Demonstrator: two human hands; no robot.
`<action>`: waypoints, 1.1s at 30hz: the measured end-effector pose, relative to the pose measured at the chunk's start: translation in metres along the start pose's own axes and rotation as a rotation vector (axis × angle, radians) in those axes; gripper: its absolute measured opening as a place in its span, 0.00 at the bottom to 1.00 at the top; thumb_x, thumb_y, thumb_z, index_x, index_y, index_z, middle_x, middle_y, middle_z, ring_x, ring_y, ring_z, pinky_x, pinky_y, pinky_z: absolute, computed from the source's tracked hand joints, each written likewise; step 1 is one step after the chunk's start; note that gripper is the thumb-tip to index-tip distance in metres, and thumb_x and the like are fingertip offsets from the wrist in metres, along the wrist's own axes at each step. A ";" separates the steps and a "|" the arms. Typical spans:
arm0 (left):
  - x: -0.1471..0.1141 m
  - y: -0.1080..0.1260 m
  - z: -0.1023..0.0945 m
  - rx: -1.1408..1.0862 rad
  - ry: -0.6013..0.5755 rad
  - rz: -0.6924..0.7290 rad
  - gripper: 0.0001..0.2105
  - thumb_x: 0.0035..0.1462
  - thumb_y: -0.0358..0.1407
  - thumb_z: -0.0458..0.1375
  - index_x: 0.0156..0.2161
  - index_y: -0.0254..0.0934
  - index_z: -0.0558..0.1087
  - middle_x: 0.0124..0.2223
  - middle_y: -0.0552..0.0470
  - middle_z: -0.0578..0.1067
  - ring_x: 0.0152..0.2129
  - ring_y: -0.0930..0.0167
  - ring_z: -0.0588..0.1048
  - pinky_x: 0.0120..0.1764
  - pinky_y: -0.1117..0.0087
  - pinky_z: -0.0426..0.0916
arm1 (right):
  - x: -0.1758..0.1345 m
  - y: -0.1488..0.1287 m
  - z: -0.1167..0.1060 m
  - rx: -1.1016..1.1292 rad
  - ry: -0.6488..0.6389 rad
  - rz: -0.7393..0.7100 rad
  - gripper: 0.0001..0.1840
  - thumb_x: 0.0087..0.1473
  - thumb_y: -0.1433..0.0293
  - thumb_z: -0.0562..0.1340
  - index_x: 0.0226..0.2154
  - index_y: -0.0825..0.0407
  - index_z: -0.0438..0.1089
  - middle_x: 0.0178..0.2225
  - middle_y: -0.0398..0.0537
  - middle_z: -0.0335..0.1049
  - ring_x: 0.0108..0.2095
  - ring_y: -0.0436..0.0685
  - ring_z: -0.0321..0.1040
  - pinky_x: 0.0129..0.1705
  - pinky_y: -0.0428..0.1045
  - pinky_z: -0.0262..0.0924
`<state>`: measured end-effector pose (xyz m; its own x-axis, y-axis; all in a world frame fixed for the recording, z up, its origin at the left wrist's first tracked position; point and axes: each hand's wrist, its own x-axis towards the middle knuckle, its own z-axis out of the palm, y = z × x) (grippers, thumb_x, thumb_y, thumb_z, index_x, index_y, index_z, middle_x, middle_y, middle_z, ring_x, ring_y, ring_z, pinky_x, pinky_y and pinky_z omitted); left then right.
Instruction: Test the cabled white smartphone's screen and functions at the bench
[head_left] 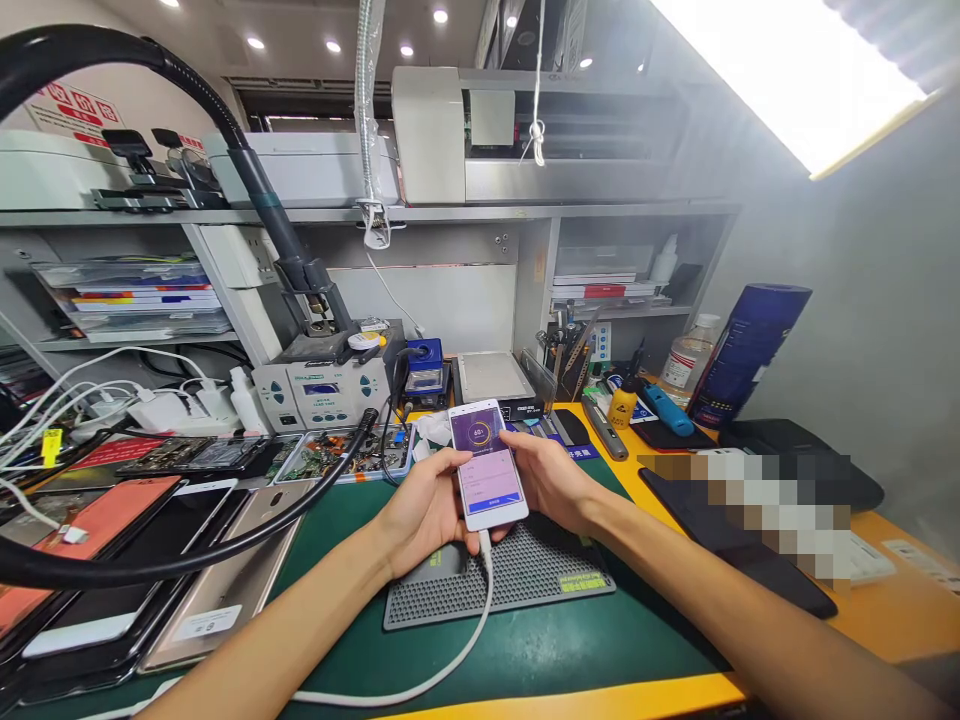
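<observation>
Nearest, I see the cable [489,590] curve up over the desk [675,695] from the left forearm [300,620], which hides part of it, to the lower end of the phone [489,470]. My left grip [431,505] and right grip [551,480] pinch the phone above the grey pad [525,580], thumbs at its edges; most fingers are hidden behind it, and I can't read the screen's small print. Left of the grips, the hose [225,548] runs out of frame; right of them, the black slab [705,525] is partly pixelated out. Beyond the left grip, loose parts [319,455] blur together. Farthest, the printer [427,135] fades rightward into haze.
</observation>
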<state>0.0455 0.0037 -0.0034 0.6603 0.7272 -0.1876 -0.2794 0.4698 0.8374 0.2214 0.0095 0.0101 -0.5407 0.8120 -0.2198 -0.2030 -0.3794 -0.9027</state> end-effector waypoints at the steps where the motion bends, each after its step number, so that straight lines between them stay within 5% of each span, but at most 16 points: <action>1: 0.000 0.000 0.000 0.002 -0.004 -0.001 0.23 0.61 0.44 0.47 0.53 0.27 0.65 0.37 0.36 0.75 0.27 0.58 0.77 0.19 0.71 0.70 | 0.000 0.000 0.000 0.001 -0.002 -0.003 0.23 0.66 0.60 0.45 0.51 0.57 0.66 0.40 0.59 0.76 0.30 0.61 0.75 0.22 0.55 0.71; 33: -0.003 -0.001 0.002 0.028 -0.013 0.032 0.19 0.62 0.42 0.49 0.48 0.27 0.68 0.33 0.38 0.75 0.25 0.61 0.76 0.19 0.71 0.70 | 0.005 0.003 -0.003 -0.001 -0.039 -0.009 0.26 0.65 0.59 0.44 0.49 0.58 0.67 0.38 0.59 0.76 0.30 0.61 0.74 0.21 0.54 0.70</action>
<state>0.0455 0.0001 -0.0032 0.6601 0.7352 -0.1539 -0.2812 0.4318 0.8570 0.2207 0.0145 0.0053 -0.5704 0.7974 -0.1970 -0.2074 -0.3718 -0.9048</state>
